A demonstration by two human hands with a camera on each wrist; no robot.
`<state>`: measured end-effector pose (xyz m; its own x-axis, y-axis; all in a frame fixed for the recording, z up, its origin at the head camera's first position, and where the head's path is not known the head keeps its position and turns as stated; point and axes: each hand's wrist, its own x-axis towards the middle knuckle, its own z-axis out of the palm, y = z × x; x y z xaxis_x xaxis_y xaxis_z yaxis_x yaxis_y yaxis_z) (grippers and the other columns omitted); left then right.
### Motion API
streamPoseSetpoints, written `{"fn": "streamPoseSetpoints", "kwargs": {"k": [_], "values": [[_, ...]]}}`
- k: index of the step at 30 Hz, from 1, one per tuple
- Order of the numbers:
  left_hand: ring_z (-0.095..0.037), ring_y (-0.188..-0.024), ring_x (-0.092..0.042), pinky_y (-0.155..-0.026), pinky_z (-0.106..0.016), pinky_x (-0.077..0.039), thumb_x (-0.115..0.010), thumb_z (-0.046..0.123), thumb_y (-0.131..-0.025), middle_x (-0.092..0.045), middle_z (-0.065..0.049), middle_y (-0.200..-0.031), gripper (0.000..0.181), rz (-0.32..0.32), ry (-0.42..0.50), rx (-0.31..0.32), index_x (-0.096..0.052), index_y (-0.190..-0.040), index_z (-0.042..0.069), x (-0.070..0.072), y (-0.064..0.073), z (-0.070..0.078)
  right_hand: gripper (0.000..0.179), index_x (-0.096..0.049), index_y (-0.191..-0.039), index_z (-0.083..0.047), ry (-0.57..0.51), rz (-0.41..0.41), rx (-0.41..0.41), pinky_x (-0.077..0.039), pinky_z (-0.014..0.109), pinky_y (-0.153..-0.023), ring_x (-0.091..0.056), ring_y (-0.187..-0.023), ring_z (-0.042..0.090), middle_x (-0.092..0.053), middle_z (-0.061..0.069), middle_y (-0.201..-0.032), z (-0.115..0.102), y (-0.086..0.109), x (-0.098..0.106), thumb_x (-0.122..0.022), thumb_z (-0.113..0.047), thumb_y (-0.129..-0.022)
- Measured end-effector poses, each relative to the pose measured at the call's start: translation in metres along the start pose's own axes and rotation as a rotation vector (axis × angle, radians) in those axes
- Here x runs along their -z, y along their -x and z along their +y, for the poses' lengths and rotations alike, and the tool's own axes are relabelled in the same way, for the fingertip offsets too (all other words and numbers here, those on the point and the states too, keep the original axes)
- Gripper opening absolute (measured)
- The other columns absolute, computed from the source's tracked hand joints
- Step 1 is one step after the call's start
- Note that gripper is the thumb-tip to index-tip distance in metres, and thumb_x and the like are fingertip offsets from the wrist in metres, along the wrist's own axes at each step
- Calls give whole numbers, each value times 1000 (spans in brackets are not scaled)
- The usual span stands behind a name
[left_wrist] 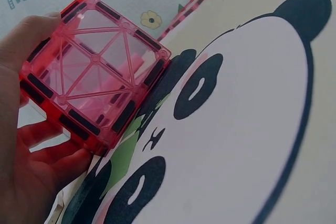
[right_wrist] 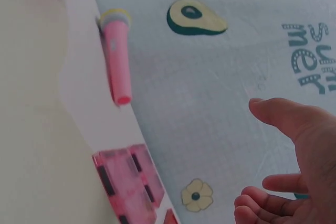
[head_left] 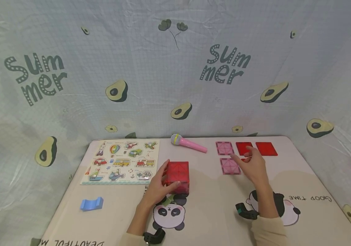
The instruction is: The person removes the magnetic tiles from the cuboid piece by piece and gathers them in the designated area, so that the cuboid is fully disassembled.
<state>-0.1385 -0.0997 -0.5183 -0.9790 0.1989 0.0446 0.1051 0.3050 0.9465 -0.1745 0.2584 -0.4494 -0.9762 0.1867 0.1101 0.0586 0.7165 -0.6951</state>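
A box-shaped cube of see-through magnetic tiles [head_left: 177,168], red on top and pink at the front, stands near the middle of the table. My left hand [head_left: 154,190] grips it from the left, thumb across the front. Close up in the left wrist view, the cube's pink face [left_wrist: 94,59] shows crossed ribs and dark magnet strips. Over the flat tiles at the right hovers my right hand [head_left: 255,168], thumb apart from loosely bent fingers, holding nothing. Around it lie two pink tiles [head_left: 230,166] and red tiles [head_left: 266,149], one partly hidden under the hand.
A pink toy microphone [head_left: 190,144] lies at the back, behind the cube. To the left is a picture puzzle board [head_left: 117,180] with vehicle pieces. Nearer the front left sits a blue curved block [head_left: 91,204]. A printed cloth [head_left: 150,68] hangs behind the table.
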Motion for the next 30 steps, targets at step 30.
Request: {"fn": "streamPoseSetpoints", "kwargs": {"k": [30], "values": [[-39,-140,-47,-107,-52,-49,-77,36,-85,-43,-9,-156,91,-10,19,4,-26,-159,26,1,0,1,78,-45,-145,-7,-91,-94,91,-54,31,-80,-57,-97,25,-61,16,-117,-54,22,-60,-76,-45,-85]]}}
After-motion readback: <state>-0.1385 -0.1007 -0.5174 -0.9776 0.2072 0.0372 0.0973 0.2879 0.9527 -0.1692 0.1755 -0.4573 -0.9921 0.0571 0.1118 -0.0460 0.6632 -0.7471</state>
